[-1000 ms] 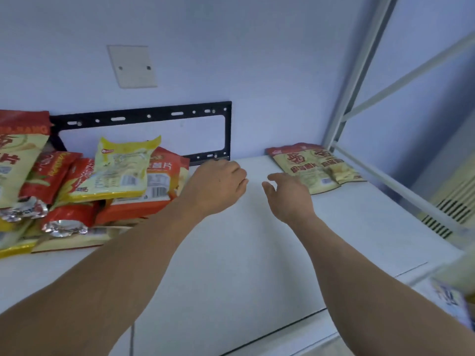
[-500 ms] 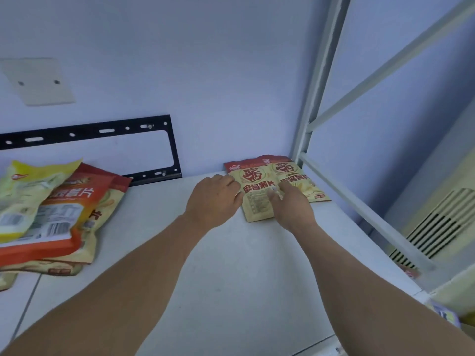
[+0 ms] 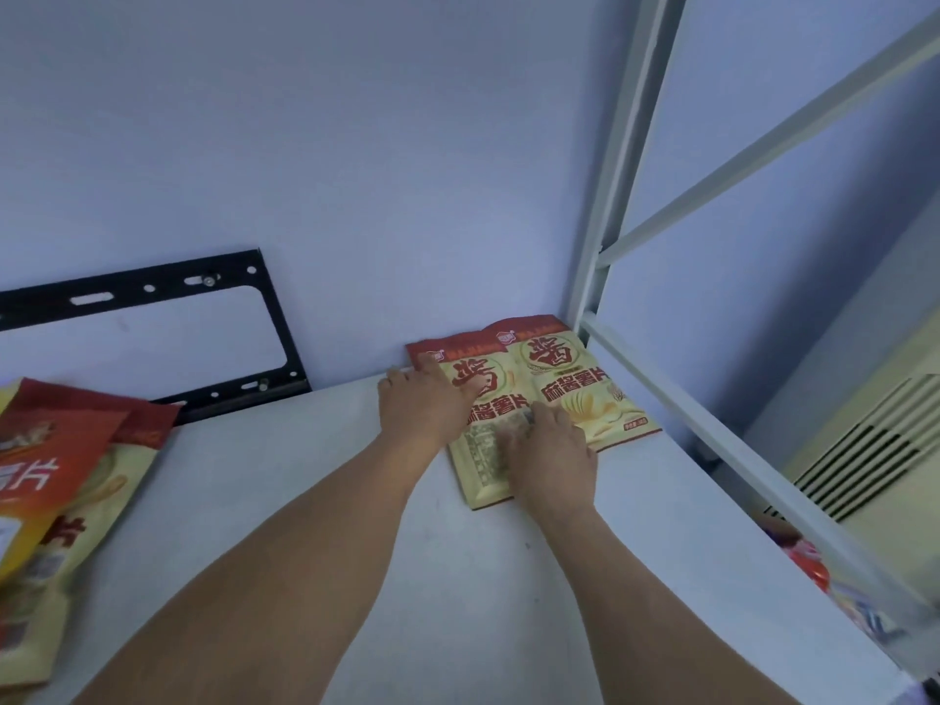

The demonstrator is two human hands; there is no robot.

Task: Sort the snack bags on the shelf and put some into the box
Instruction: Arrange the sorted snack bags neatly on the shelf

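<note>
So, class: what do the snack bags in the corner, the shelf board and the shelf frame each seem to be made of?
Snack bags: probably thin printed plastic film, fairly matte, with flat sealed edges; both hands lie on the left one.
Shelf board: smooth white panel, perhaps painted metal or laminate; a faint soft sheen, so the look leaves it open.
Shelf frame: likely painted metal, with pale straight bars and a diagonal brace.
</note>
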